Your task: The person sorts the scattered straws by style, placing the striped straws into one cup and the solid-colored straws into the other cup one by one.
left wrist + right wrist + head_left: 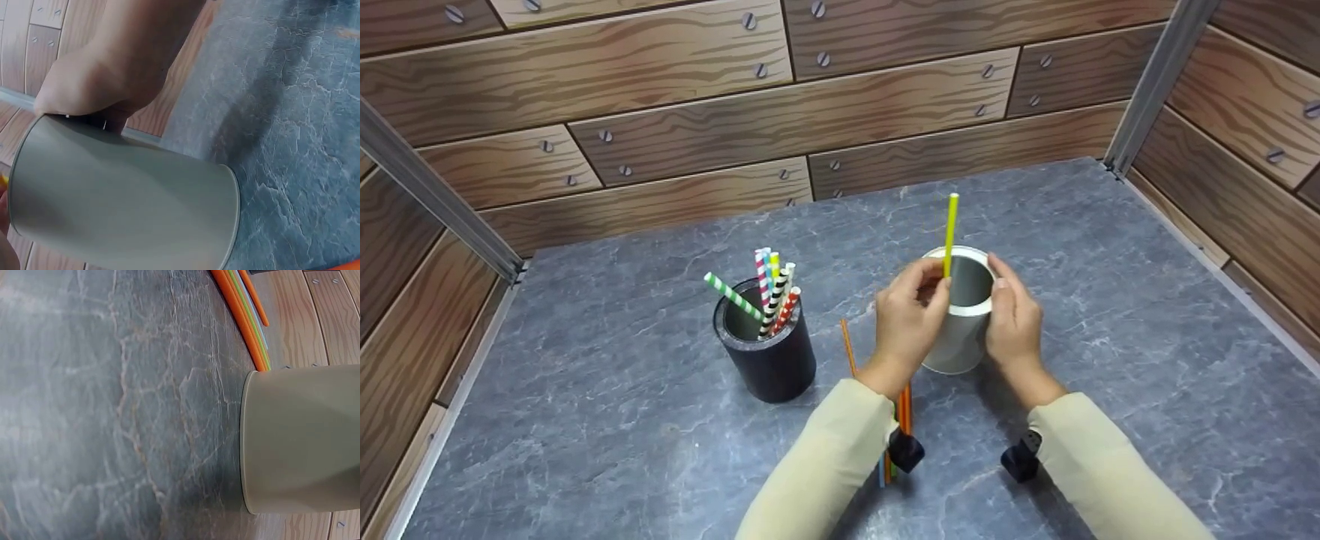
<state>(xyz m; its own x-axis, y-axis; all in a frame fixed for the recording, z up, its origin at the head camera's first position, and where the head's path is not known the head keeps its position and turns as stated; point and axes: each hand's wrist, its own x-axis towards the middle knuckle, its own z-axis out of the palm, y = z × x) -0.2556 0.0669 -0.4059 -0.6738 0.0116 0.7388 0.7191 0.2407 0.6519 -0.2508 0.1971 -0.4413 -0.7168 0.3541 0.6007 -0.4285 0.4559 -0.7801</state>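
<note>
A yellow-green straw (951,232) stands upright at the rim of a pale grey cylindrical cup (956,341), pinched between the thumb and fingers of my left hand (907,315). My right hand (1017,330) holds the cup's right side near the top. The left wrist view has the cup's wall (124,191) close up, with the right hand (101,81) against it. Whether the straw's lower end is inside the cup is hidden by the left fingers. In the right wrist view only the cup's lower part (304,439) appears, not the hand.
Left of the cup stands a black cup (776,367) with several patterned straws (769,289) leaning in it. Loose orange straws (905,409) and others lie under my left forearm. Wood-patterned panels (675,82) border the grey marbled table (607,390).
</note>
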